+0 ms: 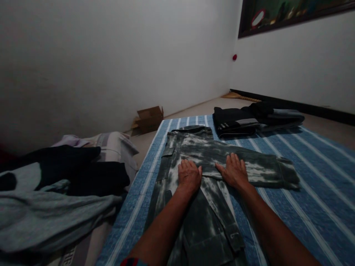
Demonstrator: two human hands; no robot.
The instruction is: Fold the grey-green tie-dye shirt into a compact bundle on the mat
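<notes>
Grey-green tie-dye garment, 1; left hand and right hand laid flat on it, uncurled, gripping nothing.

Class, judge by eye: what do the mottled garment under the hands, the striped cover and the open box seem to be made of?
Mottled garment: matte fabric, perhaps cotton; stitched seams show.
Striped cover: dull, woven-looking cloth, fibre unclear; its blue is flecked.
Open box: probably matte cardboard; brown with thin flaps.
</notes>
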